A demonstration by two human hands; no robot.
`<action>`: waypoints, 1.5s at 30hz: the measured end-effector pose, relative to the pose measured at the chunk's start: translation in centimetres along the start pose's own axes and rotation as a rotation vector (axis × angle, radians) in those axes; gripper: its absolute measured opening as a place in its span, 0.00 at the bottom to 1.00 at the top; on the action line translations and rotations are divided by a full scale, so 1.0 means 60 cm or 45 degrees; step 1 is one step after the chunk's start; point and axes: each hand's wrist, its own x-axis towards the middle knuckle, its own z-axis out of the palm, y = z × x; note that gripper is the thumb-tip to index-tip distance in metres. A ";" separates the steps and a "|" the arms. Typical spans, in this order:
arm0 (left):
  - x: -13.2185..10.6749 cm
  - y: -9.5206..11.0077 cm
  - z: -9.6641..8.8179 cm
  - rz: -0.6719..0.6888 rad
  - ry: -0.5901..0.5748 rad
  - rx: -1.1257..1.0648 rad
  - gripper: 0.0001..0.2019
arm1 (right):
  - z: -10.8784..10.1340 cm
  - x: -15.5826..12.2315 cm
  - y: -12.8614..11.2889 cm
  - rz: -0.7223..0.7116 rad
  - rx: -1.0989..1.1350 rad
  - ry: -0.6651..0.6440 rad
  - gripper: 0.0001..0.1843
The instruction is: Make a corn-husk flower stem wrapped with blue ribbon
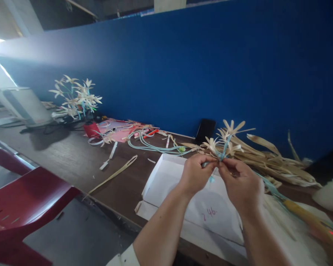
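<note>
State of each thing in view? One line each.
Left hand: pinching flower sprig
Right hand: pinching the same sprig
Flower sprig: held upright
Shallow white box: open, lying flat
Phone: propped up
Cord: loosely looped
Dried strips: heaped
Flower bunch: standing
Kettle: standing
Yellow tool: lying, red light showing
Red chair: unoccupied where visible

Flowers [231, 128] above box [164, 177]; husks [277, 164] behind it, right; kettle [33, 107] far left.

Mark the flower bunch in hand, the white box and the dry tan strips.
Flower bunch [226, 145], head view: blue stem between blooms.
White box [202, 199], head view: panel above the red number.
Dry tan strips [274, 164], head view: middle of the pile.
</note>
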 end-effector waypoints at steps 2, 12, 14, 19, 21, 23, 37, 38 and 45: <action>0.000 0.002 -0.001 0.000 -0.002 -0.009 0.06 | -0.002 0.001 -0.002 0.085 0.152 -0.032 0.15; 0.000 0.012 -0.002 0.036 -0.042 0.079 0.06 | -0.015 0.010 -0.004 0.529 0.630 -0.153 0.16; -0.001 0.010 -0.001 0.049 -0.038 0.105 0.05 | -0.013 0.012 0.005 0.561 0.719 -0.169 0.16; -0.003 0.007 0.000 0.094 -0.024 0.169 0.05 | -0.006 0.014 0.025 0.585 0.853 -0.182 0.16; -0.003 0.007 0.000 0.095 -0.023 0.198 0.05 | -0.005 0.014 0.028 0.579 0.847 -0.175 0.16; -0.004 0.007 0.000 0.082 -0.018 0.229 0.05 | -0.006 0.014 0.027 0.573 0.822 -0.163 0.16; -0.002 0.005 0.001 -0.087 0.083 0.082 0.05 | -0.003 0.011 0.018 0.600 0.958 -0.304 0.19; -0.001 0.005 0.000 -0.121 0.062 0.036 0.05 | -0.003 0.010 0.019 0.599 0.969 -0.310 0.19; 0.002 0.002 0.000 -0.198 -0.030 -0.152 0.06 | -0.003 0.012 0.023 0.502 0.763 -0.347 0.20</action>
